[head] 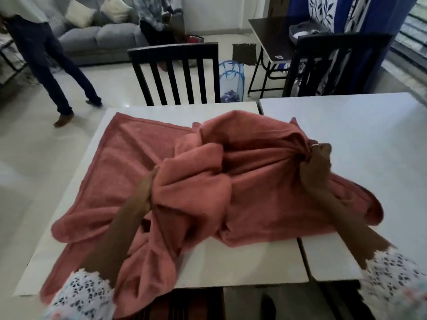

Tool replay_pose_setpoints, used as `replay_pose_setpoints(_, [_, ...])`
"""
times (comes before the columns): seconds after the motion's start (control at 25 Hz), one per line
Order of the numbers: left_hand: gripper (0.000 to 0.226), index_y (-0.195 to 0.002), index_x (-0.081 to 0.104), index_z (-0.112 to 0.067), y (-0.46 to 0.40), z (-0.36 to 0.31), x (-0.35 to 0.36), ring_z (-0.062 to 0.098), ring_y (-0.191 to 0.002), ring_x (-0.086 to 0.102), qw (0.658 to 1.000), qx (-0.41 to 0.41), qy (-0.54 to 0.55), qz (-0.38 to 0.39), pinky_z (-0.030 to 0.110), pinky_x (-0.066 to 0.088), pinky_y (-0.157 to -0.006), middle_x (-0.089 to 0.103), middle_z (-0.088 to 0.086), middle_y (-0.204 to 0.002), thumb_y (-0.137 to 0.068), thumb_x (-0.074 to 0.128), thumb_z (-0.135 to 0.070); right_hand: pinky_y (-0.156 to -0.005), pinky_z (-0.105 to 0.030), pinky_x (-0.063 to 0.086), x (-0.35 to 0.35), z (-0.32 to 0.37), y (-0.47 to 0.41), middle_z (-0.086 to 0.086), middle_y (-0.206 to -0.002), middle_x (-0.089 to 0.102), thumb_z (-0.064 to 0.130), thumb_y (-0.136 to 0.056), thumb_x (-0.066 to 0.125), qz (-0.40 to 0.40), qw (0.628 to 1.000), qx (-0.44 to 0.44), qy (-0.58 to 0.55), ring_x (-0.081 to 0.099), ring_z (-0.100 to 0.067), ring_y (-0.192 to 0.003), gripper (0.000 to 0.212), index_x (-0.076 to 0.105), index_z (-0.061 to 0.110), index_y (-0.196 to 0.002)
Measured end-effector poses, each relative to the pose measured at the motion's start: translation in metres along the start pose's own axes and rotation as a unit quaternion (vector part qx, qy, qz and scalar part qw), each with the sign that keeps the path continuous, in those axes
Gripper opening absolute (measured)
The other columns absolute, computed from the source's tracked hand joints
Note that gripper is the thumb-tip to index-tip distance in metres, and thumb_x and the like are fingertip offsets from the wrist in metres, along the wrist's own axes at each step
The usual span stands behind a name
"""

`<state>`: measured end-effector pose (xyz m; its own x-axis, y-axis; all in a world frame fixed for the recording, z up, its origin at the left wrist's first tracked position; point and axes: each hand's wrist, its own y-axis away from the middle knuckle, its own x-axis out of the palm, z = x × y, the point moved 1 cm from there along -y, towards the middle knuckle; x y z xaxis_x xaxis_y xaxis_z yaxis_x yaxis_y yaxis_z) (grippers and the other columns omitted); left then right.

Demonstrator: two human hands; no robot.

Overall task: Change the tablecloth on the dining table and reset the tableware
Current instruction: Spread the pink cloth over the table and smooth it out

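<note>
You look to be gathering up the salmon-pink terry tablecloth [265, 181], bunched across the white tabletop [242, 266]. Your left hand [151, 183] and right hand [313, 155] each clutch a fistful. Next, lift it clear.

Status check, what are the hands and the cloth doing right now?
Left hand and right hand both grip the bunched pink tablecloth. Cloth half gathered on the white table. No tableware in view.

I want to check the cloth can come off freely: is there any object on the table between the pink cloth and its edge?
Nothing visible. Both hands, left hand and right hand, grip the bunched pink cloth; the white table around it shows no tableware.
</note>
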<state>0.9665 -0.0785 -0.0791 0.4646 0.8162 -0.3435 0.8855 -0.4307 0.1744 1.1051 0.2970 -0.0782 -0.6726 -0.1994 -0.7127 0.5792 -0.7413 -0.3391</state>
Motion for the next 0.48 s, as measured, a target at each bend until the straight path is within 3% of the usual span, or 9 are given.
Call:
replay_pose_setpoints(0.04, [0.034,-0.109,0.069,-0.026,-0.011,0.022,-0.008,-0.022,-0.094,0.056,0.992,-0.050,0.059,0.104,0.000,0.043,-0.080,0.063,-0.032,-0.106,-0.075,0.071,-0.023,-0.075,-0.050,0.046,-0.011,-0.022,-0.010,-0.027,-0.109,0.045,-0.010,-0.077,0.044,0.007,1.000,-0.016,0.024,0.056,-0.046,-0.081,0.032,0.055,-0.003,-0.106])
replay_pose_setpoints(0.08, [0.072,-0.121,0.063,-0.022,-0.022,0.042,-0.024,-0.027,-0.101,0.049,0.991,-0.034,-0.039,0.125,-0.002,0.039,-0.083,0.054,-0.029,-0.122,-0.052,0.083,-0.021,-0.072,-0.049,0.046,-0.020,-0.046,-0.014,-0.026,-0.109,0.044,-0.006,-0.081,0.043,0.039,0.997,-0.019,0.063,0.057,-0.046,-0.079,0.029,0.055,-0.002,-0.108])
replay_pose_setpoints(0.12, [0.088,-0.127,0.056,-0.012,-0.024,0.041,-0.025,-0.024,-0.103,0.049,0.977,-0.137,-0.101,0.129,-0.002,0.036,-0.081,0.046,-0.020,-0.129,-0.045,0.087,-0.020,-0.072,-0.048,0.047,-0.026,-0.077,-0.024,-0.024,-0.110,0.045,0.001,-0.086,0.043,0.092,0.990,-0.020,0.104,0.058,-0.046,-0.080,0.028,0.054,0.000,-0.112])
replay_pose_setpoints(0.16, [0.085,-0.128,0.053,-0.010,-0.015,0.025,-0.022,-0.016,-0.105,0.051,0.950,-0.166,-0.178,0.194,0.000,0.035,-0.080,0.044,-0.016,-0.128,-0.052,0.088,-0.026,-0.076,-0.047,0.049,-0.037,-0.098,-0.038,-0.022,-0.113,0.047,0.014,-0.089,0.045,0.189,0.968,-0.015,0.165,0.059,-0.045,-0.087,0.031,0.054,0.003,-0.117])
replay_pose_setpoints(0.24, [0.038,-0.121,0.053,-0.019,-0.005,0.001,0.005,-0.008,-0.102,0.051,0.857,-0.173,-0.299,0.383,0.003,0.033,-0.081,0.052,-0.017,-0.118,-0.085,0.066,-0.019,-0.096,-0.040,0.045,-0.049,-0.124,-0.067,-0.010,-0.128,0.052,0.049,-0.080,0.064,0.446,0.845,-0.004,0.296,0.057,-0.034,-0.110,0.062,0.050,0.013,-0.129])
replay_pose_setpoints(0.28, [0.030,-0.116,0.058,-0.020,-0.001,-0.022,0.026,-0.009,-0.096,0.055,0.839,-0.150,-0.302,0.428,0.005,0.037,-0.083,0.061,-0.017,-0.111,-0.087,0.063,-0.019,-0.101,-0.034,0.042,-0.050,-0.120,-0.080,-0.002,-0.132,0.050,0.057,-0.065,0.075,0.536,0.791,0.000,0.293,0.054,-0.025,-0.116,0.083,0.047,0.018,-0.133])
replay_pose_setpoints(0.32, [0.034,-0.115,0.063,-0.019,-0.002,-0.039,0.045,-0.009,-0.093,0.058,0.852,-0.165,-0.252,0.428,0.009,0.042,-0.085,0.066,-0.019,-0.106,-0.083,0.068,-0.028,-0.100,-0.030,0.041,-0.045,-0.107,-0.087,0.004,-0.131,0.048,0.059,-0.056,0.079,0.568,0.791,0.005,0.228,0.051,-0.018,-0.115,0.093,0.046,0.020,-0.133])
replay_pose_setpoints(0.4, [0.077,-0.126,0.055,-0.021,-0.011,-0.057,0.082,-0.004,-0.106,0.053,0.916,-0.137,-0.158,0.342,0.015,0.041,-0.094,0.058,-0.021,-0.115,-0.060,0.075,-0.056,-0.091,-0.031,0.044,-0.022,-0.085,-0.088,0.007,-0.121,0.047,0.054,-0.054,0.084,0.513,0.853,-0.023,0.094,0.050,-0.017,-0.107,0.088,0.046,0.013,-0.122])
replay_pose_setpoints(0.48, [0.114,-0.144,0.028,-0.019,-0.015,-0.050,0.124,0.004,-0.123,0.040,0.946,-0.049,-0.244,0.206,0.018,0.031,-0.106,0.038,-0.014,-0.132,-0.051,0.079,-0.059,-0.089,-0.035,0.047,0.005,-0.063,-0.075,0.002,-0.116,0.054,0.043,-0.059,0.081,0.502,0.855,-0.100,0.087,0.055,-0.022,-0.107,0.072,0.050,0.016,-0.117])
